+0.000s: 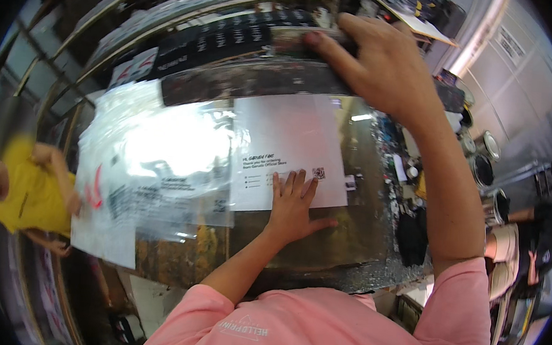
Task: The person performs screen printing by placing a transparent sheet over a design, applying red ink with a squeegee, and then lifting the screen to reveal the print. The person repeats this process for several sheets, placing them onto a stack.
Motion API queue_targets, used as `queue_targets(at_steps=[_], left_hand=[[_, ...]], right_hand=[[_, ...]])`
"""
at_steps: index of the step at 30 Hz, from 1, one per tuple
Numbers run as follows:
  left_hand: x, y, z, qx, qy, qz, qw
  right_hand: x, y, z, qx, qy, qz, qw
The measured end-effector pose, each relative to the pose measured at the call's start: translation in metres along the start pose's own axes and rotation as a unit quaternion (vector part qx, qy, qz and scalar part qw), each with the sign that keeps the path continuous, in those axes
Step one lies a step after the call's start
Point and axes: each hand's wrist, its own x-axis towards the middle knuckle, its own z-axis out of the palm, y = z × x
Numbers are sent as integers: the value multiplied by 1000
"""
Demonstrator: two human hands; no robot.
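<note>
My left hand (291, 206) lies flat with its fingers spread on the lower part of a white printed sheet (286, 128). Black text and a small square code show above and beside the fingertips. The sheet rests on a brown, worn work board (322, 241). At the far edge, my right hand (381, 67) is closed over a dark, ink-stained frame (251, 80) that spans the board. A brownish block (289, 42) sits under the thumb, partly hidden by the hand. Left of the sheet is a pile of glossy clear plastic sheets (155, 137) with print on them.
Behind the frame, black printed pieces (212, 38) lie on racks (126, 15). Ink-smeared clutter and a black cloth (412, 235) line the board's right side. Cans (482, 169) stand farther right. One person in yellow (35, 189) is at left, another person (539, 242) at right.
</note>
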Motion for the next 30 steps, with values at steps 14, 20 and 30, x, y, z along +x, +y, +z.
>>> queue_targets(at_steps=[14,20,30], left_hand=[[-2,19,8,-4,-2,38,999],[-10,19,19,-24,56,68,996],[-38,-70,-145,-585,281,-171,741]], right_hand=[[30,-48,-42,-50,-135,115,983],[30,-44,-61,16,-180,84,980],[-101,-37,13,-1,-109,9,994]])
